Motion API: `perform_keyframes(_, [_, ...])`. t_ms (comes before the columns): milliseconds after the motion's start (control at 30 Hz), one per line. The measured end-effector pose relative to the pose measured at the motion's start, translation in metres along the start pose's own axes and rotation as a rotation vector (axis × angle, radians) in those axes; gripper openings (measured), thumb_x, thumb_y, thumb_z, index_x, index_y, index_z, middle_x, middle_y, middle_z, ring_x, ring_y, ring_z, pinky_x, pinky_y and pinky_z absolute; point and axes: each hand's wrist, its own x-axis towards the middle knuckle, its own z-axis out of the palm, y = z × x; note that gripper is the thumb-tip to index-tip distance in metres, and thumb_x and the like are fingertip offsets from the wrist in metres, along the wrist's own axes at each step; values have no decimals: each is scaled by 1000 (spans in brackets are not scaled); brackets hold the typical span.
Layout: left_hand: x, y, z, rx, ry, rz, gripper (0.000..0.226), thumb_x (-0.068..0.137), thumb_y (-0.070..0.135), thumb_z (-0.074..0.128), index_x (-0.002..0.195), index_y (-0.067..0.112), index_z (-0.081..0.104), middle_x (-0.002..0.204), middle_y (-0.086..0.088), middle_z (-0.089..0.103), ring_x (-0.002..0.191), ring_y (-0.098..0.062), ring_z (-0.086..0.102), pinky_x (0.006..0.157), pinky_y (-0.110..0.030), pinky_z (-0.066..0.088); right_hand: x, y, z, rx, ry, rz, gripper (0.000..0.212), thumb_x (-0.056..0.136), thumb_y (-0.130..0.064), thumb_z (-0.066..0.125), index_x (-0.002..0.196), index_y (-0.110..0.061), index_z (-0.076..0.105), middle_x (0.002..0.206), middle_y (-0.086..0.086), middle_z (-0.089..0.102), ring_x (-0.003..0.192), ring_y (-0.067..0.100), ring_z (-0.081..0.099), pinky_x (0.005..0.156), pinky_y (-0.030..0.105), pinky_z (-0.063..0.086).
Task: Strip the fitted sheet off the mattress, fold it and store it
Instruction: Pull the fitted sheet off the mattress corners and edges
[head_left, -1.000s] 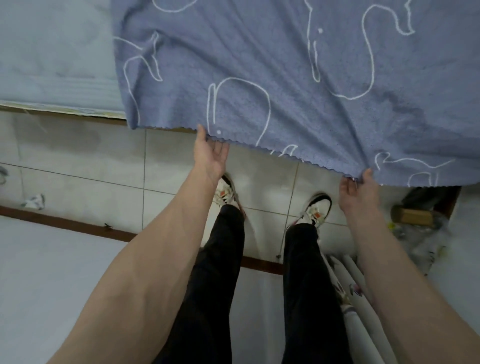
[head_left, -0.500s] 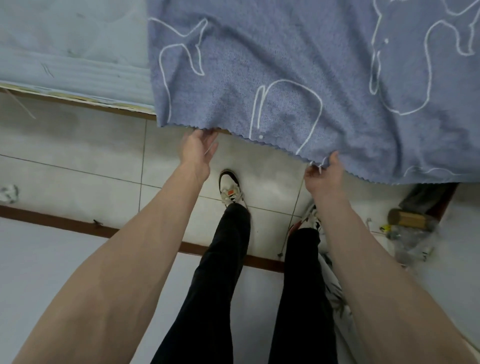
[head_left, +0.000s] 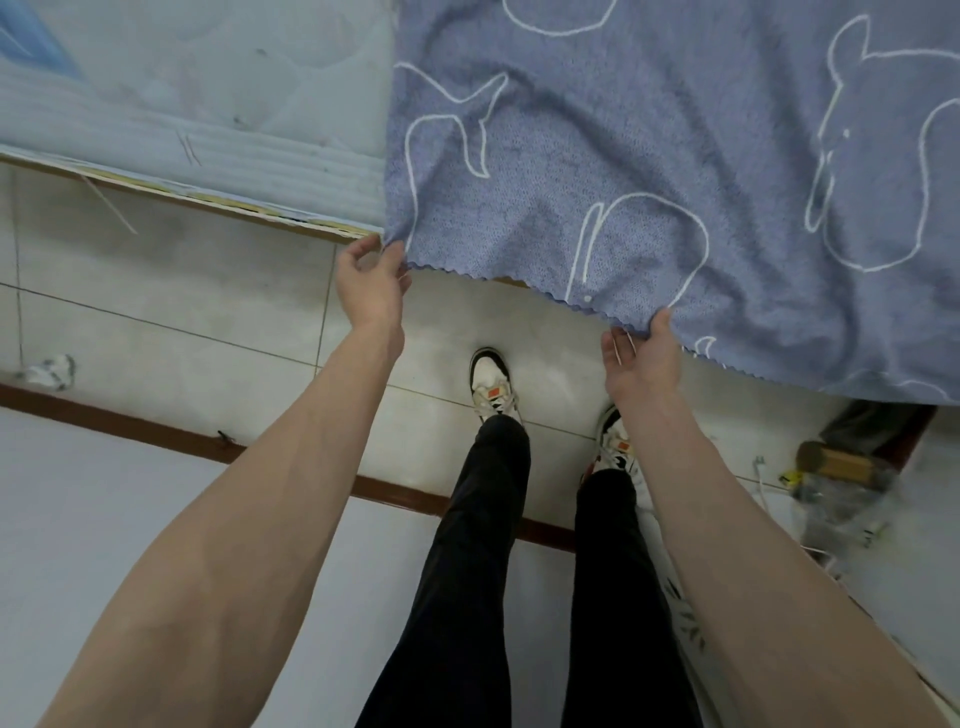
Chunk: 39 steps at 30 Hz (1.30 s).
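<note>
Already the mattress lies bare at the far left, its pale quilted top and side open to view down to the bed base, so the stripping looks well advanced on this side. Just right of that bare stretch the sheet begins: blue cloth with white outline drawings, lying over the rest of the mattress and hanging past its edge toward the tiled floor.

The left hand is at the sheet's near left corner, thumb and fingers curled and closing on the scalloped hem where it meets the bed edge (whether the pinch is fully made I cannot tell, since the fingertips sit partly behind the cloth). Further right, the right hand is palm-up under the hem, its thumb on top of the cloth and its fingers loosely curled beneath, so it holds the edge between them.

By my reading the step in hand is taking hold of the loose near edge with both hands, either to draw the sheet off the rest of the mattress or to begin the first fold. The next move calls for a firm grip at both points and an even pull or lift, keeping the hem taut between the hands so the cloth does not sag to the floor.
</note>
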Motion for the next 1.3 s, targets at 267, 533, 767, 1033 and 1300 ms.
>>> perform_keyframes(267, [19, 14, -7, 12, -215, -131, 51, 87, 35, 79, 127, 8, 62, 108, -4, 72, 86, -15, 68, 84, -31, 61, -7, -4, 9, -80, -7, -12, 34, 97, -39, 64, 120, -14, 61, 100, 4, 62, 88, 19, 63, 78, 30, 57])
perform_keyframes(533, [39, 42, -48, -88, 0, 133, 22, 85, 9, 78, 106, 9, 70, 93, -6, 69, 86, -16, 65, 87, -32, 57, -32, -5, 1, -30, 57, -178, 18, 98, -20, 64, 113, -12, 67, 111, 9, 72, 88, 19, 70, 68, 27, 60])
perform_keyframes(767, [52, 18, -62, 435, 14, 149, 26, 90, 21, 73, 110, 6, 73, 95, -4, 71, 86, -16, 65, 82, -30, 53, -35, 23, 17, -20, 124, -14, 28, 99, -16, 61, 125, -6, 58, 92, 7, 67, 71, 17, 64, 61, 28, 59])
perform_keyframes(1033, [33, 31, -62, 237, -142, 62, 15, 99, 18, 62, 87, 11, 58, 82, -3, 67, 78, -14, 64, 68, -25, 59, -42, 21, 3, -17, 162, -72, 15, 100, -14, 59, 113, -7, 62, 92, 10, 65, 65, 18, 62, 61, 31, 57])
perform_keyframes(1300, [3, 25, -98, 315, -111, 110, 14, 93, 13, 68, 80, 7, 65, 75, -11, 64, 78, -21, 60, 75, -38, 53, -68, 25, -25, -23, 96, -75, 23, 104, -12, 53, 124, -3, 56, 89, 14, 64, 64, 20, 65, 58, 31, 60])
